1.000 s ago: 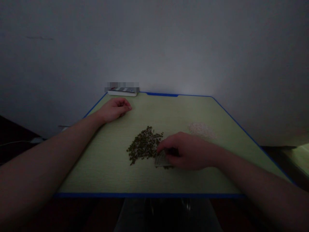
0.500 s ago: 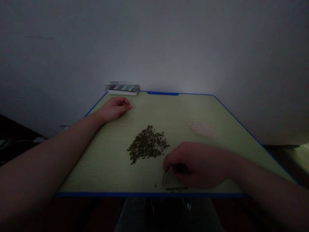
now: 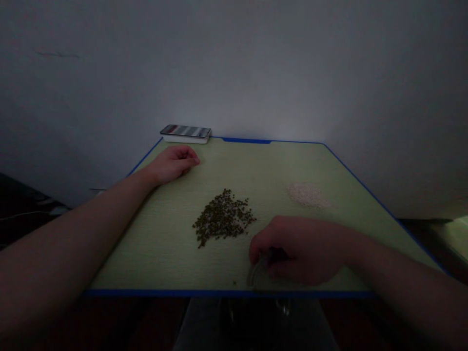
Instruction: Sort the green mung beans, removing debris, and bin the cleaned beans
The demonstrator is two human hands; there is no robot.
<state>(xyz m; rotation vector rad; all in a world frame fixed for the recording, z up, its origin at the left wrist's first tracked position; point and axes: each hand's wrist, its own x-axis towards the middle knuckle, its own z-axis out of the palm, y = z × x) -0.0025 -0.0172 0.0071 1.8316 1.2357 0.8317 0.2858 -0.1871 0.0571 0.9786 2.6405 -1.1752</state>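
Observation:
My right hand [image 3: 298, 249] is closed on a thin, clear, bent plastic piece [image 3: 257, 274], pressed down at the table's front edge; its exact kind is unclear. Left of that hand and a little farther back lies a loose pile of small green-brown beans [image 3: 223, 217], like mung beans, with pale grains among them. One stray bean [image 3: 234, 282] sits near the front edge. My left hand [image 3: 175, 161] rests on the table's far left part, its fingers curled in and nothing visible in them.
A pale-green table [image 3: 146, 253] has a blue rim. Pale grains, perhaps rice [image 3: 307, 194], lie in a heap on the right. A phone [image 3: 185, 130] lies on a white box [image 3: 185, 139] at the back left. Below the front edge is a dark glinting container [image 3: 256, 317], dimly visible.
The clear piece has moved toward the front edge and tilted. The row of beans before it no longer shows on the tabletop. My left hand has stayed put.

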